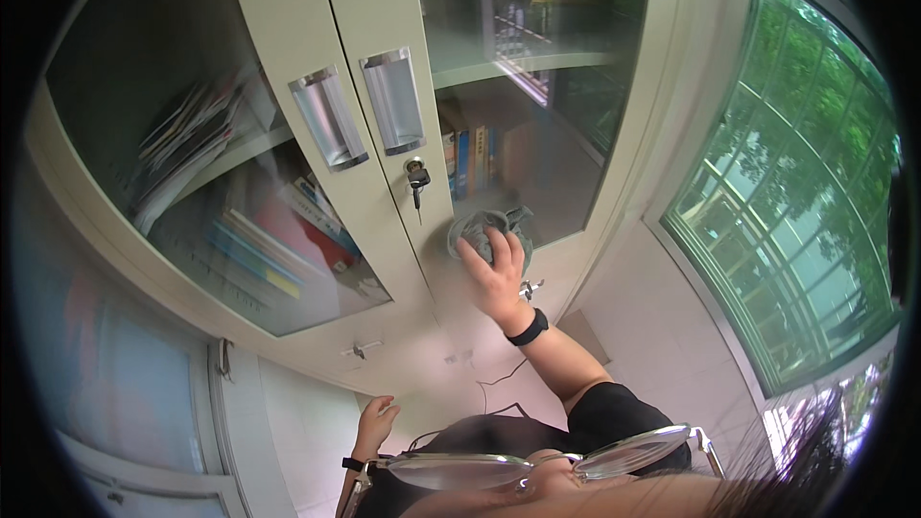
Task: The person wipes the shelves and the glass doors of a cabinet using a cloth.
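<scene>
My right hand [496,270] presses a crumpled grey-green cloth [478,226] against the right door of a cream cabinet [388,244], at the lower inner corner of its glass pane [561,194]. The fingers are spread over the cloth. A black band circles that wrist. Just up and to the left of the cloth, a key [417,176] sits in the door's lock with another key hanging from it. Above the lock are two recessed metal handles [394,101], one on each door. My left hand [376,421] hangs low near my body, fingers slightly apart, holding nothing.
Behind the glass stand books [471,158] on the right and stacked papers [191,122] on the left. Small latches [360,350] stick out on the lower cabinet. A barred window [784,187] is at the right. A thin cable [504,374] runs below my right arm.
</scene>
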`<state>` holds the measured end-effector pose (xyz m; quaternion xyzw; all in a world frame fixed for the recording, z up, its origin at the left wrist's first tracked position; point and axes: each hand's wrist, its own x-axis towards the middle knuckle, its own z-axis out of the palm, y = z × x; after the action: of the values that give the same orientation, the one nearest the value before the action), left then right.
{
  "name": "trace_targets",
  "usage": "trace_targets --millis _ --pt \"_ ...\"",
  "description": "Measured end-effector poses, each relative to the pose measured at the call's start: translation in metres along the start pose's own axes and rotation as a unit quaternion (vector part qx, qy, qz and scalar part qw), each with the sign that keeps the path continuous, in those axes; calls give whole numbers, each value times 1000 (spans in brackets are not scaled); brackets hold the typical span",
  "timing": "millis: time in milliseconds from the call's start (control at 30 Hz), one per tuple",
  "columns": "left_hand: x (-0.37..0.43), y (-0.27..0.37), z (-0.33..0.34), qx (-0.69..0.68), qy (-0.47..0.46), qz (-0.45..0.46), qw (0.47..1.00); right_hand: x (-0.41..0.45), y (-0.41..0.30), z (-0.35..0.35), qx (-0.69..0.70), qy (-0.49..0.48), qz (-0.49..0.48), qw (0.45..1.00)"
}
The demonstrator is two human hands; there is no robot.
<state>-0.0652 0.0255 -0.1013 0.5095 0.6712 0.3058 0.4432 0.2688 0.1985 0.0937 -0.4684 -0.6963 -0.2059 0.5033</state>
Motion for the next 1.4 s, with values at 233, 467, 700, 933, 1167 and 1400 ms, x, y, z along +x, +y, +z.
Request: trace_targets --millis 233,467,700,933,1167,1400 --pt "34 29 -22 7 -56 4 998 3 137 -24 -62 181 183 964" --pt "50 87 -1 96 53 202 973 18 127 -18 -71 263 300 914" --pt "67 247 29 212 243 541 777 32 7 -6 6 62 2 998" --pt "113 280 62 284 370 615 636 70 118 -51 -105 129 -79 983" --pt "141 280 75 321 400 610 604 103 139 -71 -50 237 132 961" --pt "158 272 83 357 476 560 576 118 4 -29 -37 152 -128 979"
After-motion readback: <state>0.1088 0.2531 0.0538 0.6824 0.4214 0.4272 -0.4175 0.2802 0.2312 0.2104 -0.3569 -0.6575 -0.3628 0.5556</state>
